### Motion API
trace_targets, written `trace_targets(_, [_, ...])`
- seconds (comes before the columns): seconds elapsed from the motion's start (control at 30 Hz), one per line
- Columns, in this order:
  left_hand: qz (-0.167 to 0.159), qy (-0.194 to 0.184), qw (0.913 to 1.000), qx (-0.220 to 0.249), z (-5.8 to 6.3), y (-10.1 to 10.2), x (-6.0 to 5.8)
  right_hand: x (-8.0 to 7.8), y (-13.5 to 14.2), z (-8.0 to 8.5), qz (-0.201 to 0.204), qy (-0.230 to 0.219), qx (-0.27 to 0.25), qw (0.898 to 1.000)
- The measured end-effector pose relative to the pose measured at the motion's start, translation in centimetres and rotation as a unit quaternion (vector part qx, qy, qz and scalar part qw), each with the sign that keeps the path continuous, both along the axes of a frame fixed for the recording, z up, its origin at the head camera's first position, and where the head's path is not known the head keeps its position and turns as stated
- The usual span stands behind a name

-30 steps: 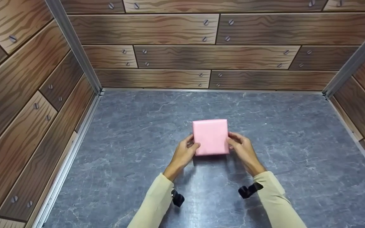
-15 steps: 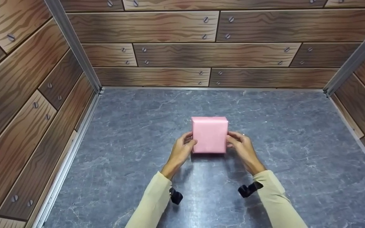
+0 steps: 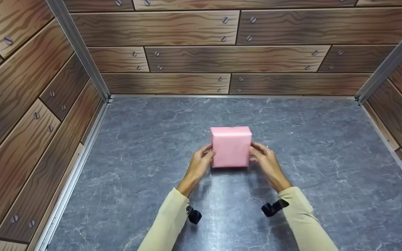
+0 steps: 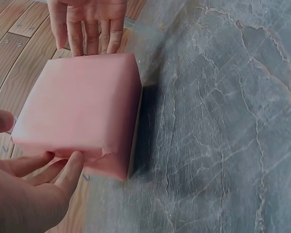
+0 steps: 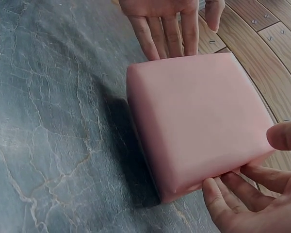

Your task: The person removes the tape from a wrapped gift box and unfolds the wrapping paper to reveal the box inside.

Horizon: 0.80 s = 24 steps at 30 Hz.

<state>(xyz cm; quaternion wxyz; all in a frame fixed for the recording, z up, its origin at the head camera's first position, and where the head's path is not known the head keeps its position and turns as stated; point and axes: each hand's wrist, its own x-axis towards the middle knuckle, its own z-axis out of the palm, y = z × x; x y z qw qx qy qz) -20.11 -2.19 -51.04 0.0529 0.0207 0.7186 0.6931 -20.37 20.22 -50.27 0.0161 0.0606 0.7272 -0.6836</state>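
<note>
A pink box point(image 3: 231, 150), square-faced and apparently wrapped in smooth paper, is held between my two hands over the middle of the grey marbled surface. My left hand point(image 3: 197, 165) grips its left side, thumb toward the near face. On the opposite side, my right hand point(image 3: 268, 165) holds it the same way. In the left wrist view, left fingertips point(image 4: 75, 158) press one side of the box, and the right hand's fingers touch the far side. The right wrist view has right fingertips point(image 5: 213, 187) against the box. A dark shadow lies beside its lower edge; whether it touches the surface, I cannot tell.
The grey marbled surface point(image 3: 145, 139) spreads around the box. Wood-patterned panels point(image 3: 187, 31) stand at the back, left and right, with metal framing point(image 3: 79, 52) at the corners. Each sleeve carries a small black device point(image 3: 194, 215) at the wrist.
The box has tilted between the hands, so a strip of its upper face now shows along the top. It has shifted slightly away from me; both hands keep their hold.
</note>
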Motion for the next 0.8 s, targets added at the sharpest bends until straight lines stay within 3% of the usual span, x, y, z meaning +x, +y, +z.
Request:
trace_targets(0.37, [0.020, 0.002, 0.9996, 0.020, 0.45, 0.21, 0.19, 0.21, 0.37, 0.20, 0.003, -0.010, -0.029, 1.000])
trace_targets(0.8, [0.017, 0.009, 0.9990, 0.041, -0.13, 0.30, -0.10, 0.41, 0.43, 0.17, 0.010, 0.002, -0.097, 0.995])
